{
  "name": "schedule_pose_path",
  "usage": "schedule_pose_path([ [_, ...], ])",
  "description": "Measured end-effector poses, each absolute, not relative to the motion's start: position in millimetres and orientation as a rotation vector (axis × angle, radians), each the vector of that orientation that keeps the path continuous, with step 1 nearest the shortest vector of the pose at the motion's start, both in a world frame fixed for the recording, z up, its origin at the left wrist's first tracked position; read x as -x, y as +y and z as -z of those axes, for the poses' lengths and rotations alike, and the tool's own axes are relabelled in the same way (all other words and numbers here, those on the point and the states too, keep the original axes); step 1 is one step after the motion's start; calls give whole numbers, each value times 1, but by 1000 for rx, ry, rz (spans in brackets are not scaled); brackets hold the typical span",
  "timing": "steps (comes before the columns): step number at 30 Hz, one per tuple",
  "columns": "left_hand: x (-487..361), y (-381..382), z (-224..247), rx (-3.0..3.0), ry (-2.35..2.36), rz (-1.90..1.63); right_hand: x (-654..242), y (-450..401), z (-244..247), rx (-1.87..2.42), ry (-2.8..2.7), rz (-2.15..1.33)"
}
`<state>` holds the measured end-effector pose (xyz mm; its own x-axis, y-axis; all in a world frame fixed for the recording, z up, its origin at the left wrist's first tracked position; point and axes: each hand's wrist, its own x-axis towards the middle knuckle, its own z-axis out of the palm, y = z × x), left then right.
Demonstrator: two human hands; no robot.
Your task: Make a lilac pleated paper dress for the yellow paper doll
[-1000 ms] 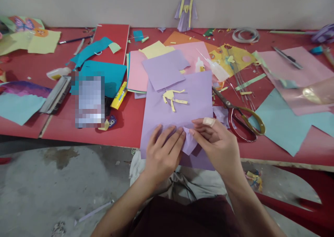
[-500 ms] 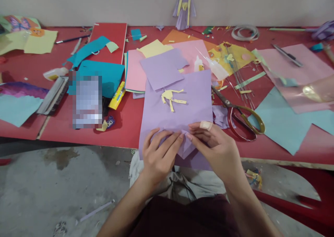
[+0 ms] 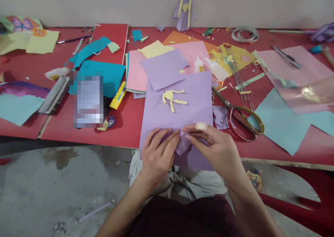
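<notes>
Both my hands meet over a small folded piece of purple paper near the table's front edge. My left hand presses on its left part, fingers bent and fingertips down. My right hand, with a plaster on one finger, pinches its right part between thumb and fingers. Under them lies a large purple sheet that overhangs the edge. On that sheet, just beyond my hands, rests a cut-out yellow paper figure with thin limbs. My fingers cover much of the folded piece.
Scissors lie to the right beside purple scraps. A yellow glue stick and a blurred-out rectangle are on the left. Glue bottles and thin wires lie behind. A purple-and-yellow paper doll leans on the wall.
My right hand has shifted slightly left, its fingertips closer to my left hand. The folded purple piece shows less of its surface below my fingers. The yellow figure stays put.
</notes>
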<state>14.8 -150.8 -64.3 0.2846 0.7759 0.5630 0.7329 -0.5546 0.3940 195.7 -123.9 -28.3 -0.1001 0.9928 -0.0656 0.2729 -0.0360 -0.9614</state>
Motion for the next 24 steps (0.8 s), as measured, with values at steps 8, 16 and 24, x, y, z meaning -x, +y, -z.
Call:
schedule_pose_path([
  [8,-20,-147,74,-2414,1439,-1331,-193,-126,28,1346,-1409,-1264],
  [16,-15,-150,68,-2552,1397,-1132,-194,-123,32,1428,-1511,-1107],
  [24,1,-148,60,-2660,1256,-916,-197,-113,26,1288,-1929,-806],
])
